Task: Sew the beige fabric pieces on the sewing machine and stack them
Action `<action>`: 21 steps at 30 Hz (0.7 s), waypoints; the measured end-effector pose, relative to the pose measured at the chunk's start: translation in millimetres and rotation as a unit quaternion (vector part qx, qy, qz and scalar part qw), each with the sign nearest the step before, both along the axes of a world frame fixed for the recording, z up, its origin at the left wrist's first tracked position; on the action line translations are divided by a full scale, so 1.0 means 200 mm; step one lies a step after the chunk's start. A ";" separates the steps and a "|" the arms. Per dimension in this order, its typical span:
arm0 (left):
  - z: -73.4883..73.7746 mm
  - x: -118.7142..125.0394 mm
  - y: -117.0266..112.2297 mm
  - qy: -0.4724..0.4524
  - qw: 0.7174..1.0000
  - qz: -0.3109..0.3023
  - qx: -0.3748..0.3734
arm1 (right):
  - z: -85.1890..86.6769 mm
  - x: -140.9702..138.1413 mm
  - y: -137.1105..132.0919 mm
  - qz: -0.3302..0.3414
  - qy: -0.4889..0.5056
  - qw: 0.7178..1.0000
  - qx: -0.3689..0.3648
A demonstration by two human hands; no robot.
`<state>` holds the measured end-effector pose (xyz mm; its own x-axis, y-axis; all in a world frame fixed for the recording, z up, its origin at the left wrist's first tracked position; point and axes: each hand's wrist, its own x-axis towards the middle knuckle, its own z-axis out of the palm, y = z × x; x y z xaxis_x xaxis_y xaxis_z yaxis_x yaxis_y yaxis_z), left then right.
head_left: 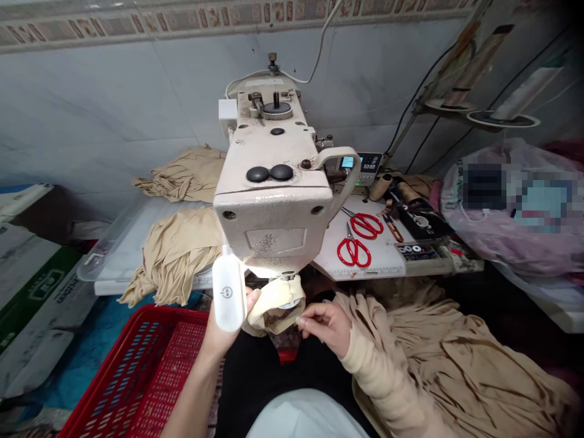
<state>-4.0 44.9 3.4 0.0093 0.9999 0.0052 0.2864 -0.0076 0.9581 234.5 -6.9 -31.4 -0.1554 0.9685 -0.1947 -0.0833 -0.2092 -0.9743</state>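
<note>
We find the soft, light, slippery beige knit fabric (274,302) beneath the sewing machine head (272,207); take it by its folded edge. The left hand (227,325) clasps it, partly hidden. The right hand (326,325) is nearly closed at its edge; we cannot tell whether it grips.

The right sleeve (378,371) is beige knit with a snug cuff (349,340); the left forearm (189,389) is bare.

Item: one hard white glow, which I logged beneath the sewing machine head (274,207), brightest on the beige cloth (276,304). Item: dim, flat room light on the grey wall (114,109). Item: glare along the machine's enamel. Item: darkened corners, upper right worst, and bowed lines toward the frame edges. Item: pixelated blur across the plastic bag (515,237).
</note>
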 end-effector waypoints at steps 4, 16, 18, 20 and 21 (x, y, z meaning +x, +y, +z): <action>0.02 0.02 -0.09 -0.025 0.996 -0.076 -0.043 | 0.06 -0.08 -0.02 0.042 0.015 0.999 0.021; 0.12 0.11 -0.17 0.061 0.936 -0.343 0.040 | 0.20 -0.07 -0.10 0.249 -0.179 0.952 -0.005; 0.11 0.15 -0.16 0.066 0.903 -0.425 0.019 | 0.23 -0.05 -0.09 0.269 -0.214 0.938 0.050; 0.09 0.16 -0.15 0.061 0.884 -0.464 -0.014 | 0.24 -0.01 -0.07 0.283 -0.220 0.930 0.087; 0.08 0.16 -0.15 0.056 0.884 -0.463 -0.030 | 0.24 0.01 -0.06 0.284 -0.217 0.929 0.097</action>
